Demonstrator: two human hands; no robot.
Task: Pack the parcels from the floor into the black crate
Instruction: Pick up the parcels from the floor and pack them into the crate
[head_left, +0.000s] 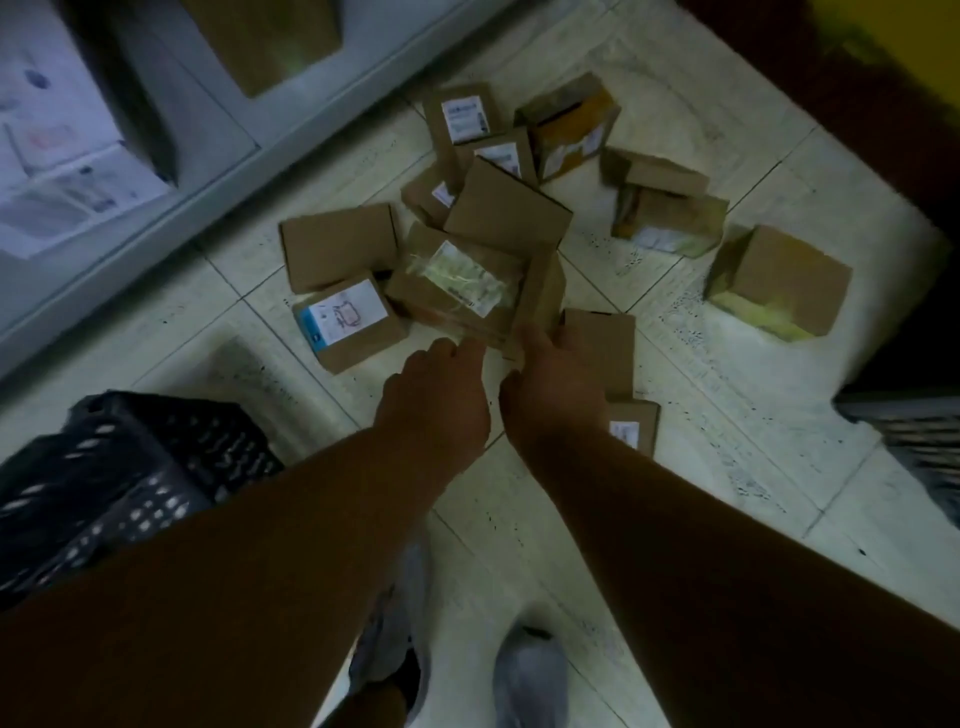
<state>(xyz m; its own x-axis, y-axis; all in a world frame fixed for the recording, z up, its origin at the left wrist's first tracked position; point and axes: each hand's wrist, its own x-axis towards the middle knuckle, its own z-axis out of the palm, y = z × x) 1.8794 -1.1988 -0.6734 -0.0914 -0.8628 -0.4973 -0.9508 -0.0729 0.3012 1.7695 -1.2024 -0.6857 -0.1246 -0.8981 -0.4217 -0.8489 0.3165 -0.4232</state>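
both arms are stretched down toward a loose heap of cardboard parcels (498, 218) scattered on the pale tiled floor (727, 415). the left hand (441, 395) sits at the near edge of a taped parcel (457, 283) with a wrinkly clear label on top, fingers curled down at that edge, but whether its grip has actually closed on the box i honestly cannot tell, the fingertips are hidden. the right hand (556, 384) is just beside it, thumb up against the near corner of the same taped parcel, fingers reaching past to a flat brown box (605, 338) underneath; again the grip is hidden so no call there either.

the black crate (124, 478) is down at the left, on the floor near the left forearm, its slotted wall showing; can't see inside it. a parcel with a blue-edged label (348, 327) lies just left of the hands, a plain box (340, 244) behind it, and one parcel (779, 280) sits well apart on the right. grey shelving (208, 135) runs along the upper left. grey shoes (524, 675) show at the bottom.
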